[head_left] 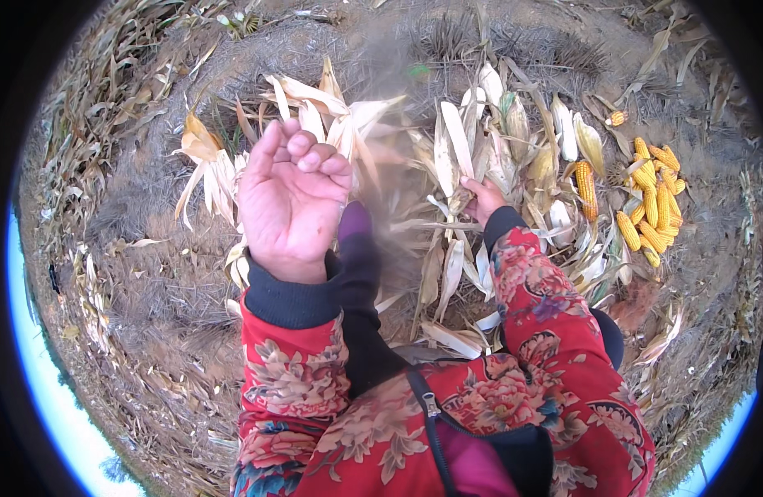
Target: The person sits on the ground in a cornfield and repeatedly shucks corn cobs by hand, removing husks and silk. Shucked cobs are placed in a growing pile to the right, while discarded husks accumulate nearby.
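Dry field ground (149,273) covered in straw and brittle stalks fills the view, seen from above by a person in a red floral jacket with dark cuffs. A heap of pale corn husks (448,166) lies straight ahead, spreading to the right. Farther right, well apart from both hands, sits a small pile of bare yellow corn cobs (653,207), with one single cob (586,189) lying between pile and husks.

The left hand (292,199) is raised near the camera, palm up, fingers loosely curled inward and half closed; it holds nothing visible. The right hand (482,199) reaches forward and down into the heap, its fingers closed around a bundle of husk leaves, though whether a cob sits inside that bundle cannot be told.

Judging the risks: the dry husk edges look stiff and sharp, so a hard pull with a bare hand could scrape or cut the fingers. A one-handed tug may tear leaves away without freeing anything. Loose stalks underfoot could also shift under a forward lean
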{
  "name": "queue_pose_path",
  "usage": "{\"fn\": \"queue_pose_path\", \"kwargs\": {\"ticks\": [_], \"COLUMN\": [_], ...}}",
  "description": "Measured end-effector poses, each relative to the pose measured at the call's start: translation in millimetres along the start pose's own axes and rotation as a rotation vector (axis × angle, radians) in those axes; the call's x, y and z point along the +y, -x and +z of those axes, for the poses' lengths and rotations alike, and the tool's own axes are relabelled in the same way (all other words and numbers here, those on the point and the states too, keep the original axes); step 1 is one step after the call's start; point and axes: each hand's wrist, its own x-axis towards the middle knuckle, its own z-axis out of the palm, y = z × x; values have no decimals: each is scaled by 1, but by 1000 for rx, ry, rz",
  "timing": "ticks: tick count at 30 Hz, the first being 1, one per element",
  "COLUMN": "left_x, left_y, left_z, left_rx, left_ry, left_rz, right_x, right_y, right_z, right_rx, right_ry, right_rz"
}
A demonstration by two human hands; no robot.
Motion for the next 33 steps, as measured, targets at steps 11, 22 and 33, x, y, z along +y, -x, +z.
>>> {"fn": "queue_pose_path", "kwargs": {"ticks": [11,22,33], "left_x": [-111,-135,-142], "left_y": [-3,3,-8], "left_z": [14,15,12], "left_rx": [-101,-374,-312], "left_ry": [-1046,-1129,-1118], "left_rz": [69,-158,-115], "right_x": [-113,-113,-125], "right_y": [188,231,229], "right_z": [51,21,22], "right_rx": [-112,-120,-115], "right_ry": [439,193,132], "right_rz": [-595,-686,-713]}}
